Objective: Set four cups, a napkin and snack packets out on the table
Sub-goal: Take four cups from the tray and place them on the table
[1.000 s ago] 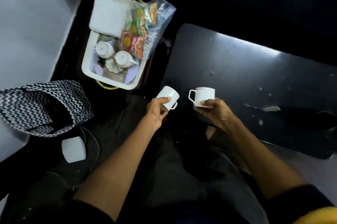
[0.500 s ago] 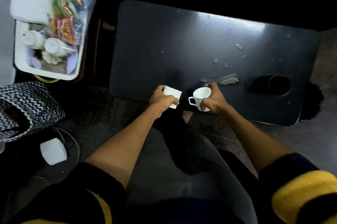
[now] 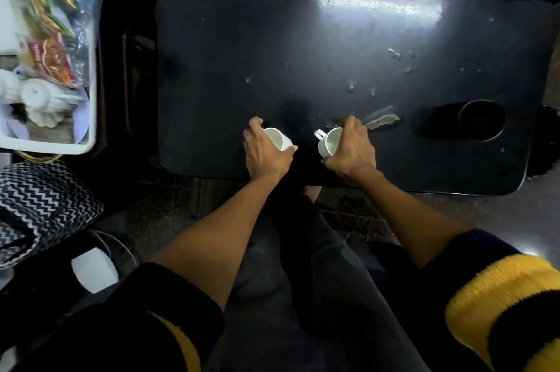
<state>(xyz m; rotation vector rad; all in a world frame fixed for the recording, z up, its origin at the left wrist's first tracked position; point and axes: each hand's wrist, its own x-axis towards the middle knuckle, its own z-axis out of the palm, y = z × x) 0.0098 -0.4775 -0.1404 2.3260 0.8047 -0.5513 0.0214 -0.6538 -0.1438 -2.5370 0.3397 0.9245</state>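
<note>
Table (image 3: 303, 62): a dark, low, rounded-corner top fills the upper middle of the view; its surface shows pale chips and scuffs and a bright glare strip along the far edge.
Hole (image 3: 481, 120): a round opening sits in the table top toward its right end.
Floor (image 3: 169, 208): dark tiles run under the near edge of the table.
Tub (image 3: 91, 117): a white plastic tub stands on the left, apart from the table, holding more white cups (image 3: 39, 95) and a clear bag of snack packets (image 3: 51, 47).
Bag (image 3: 39, 208): a black-and-white zigzag fabric bag lies just below the tub.
Left hand (image 3: 263, 153): curled round a white cup (image 3: 278, 139) near the table's front edge, mouth facing the camera.
Right hand (image 3: 353, 148): gripping a second white cup (image 3: 328, 142), handle pointing left; whether either cup touches the table is unclear.
Gap: the two cups are near each other but apart.
</note>
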